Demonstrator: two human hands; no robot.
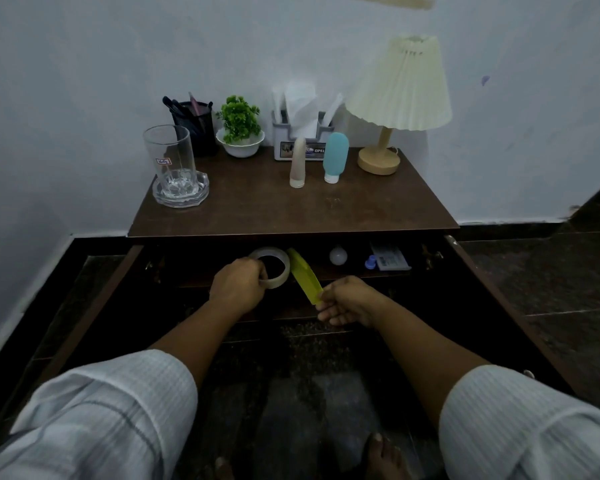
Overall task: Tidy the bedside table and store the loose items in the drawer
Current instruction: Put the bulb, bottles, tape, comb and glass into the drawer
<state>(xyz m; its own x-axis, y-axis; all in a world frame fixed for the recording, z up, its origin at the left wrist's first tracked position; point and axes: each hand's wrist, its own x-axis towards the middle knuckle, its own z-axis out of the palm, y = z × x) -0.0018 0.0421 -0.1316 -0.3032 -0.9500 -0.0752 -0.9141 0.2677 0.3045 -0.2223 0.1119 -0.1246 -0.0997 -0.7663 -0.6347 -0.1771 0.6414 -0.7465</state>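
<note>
Tape roll [284, 268] and yellow comb [303, 275] are both over the open drawer [92, 306], near its back, just below the desk [291, 209] front edge.

Left hand [238, 284] grips the roll's near rim, fingers curled round it. Right hand [345, 301] pinches the comb's near end. The comb slants toward the drawer's back, with its far end just beside the roll.

I read the hands as apart, each well inside the drawer's side walls.

Drawer contents, back right: white bulb [338, 255], small blue cap-like piece [370, 263], pale printed packet [392, 259] with print unreadable.

The drawer floor is too dark for me to tell whether roll or comb touches it.

Above the drawer, on the desk:
- glass [169, 157] standing in a clear dish [201, 192]
- pen holder [196, 129]
- potted plant [239, 129]
- tissue holder [302, 147]
- beige tube [298, 164] and blue tube [335, 155], both upright
- lamp [399, 95]
</note>
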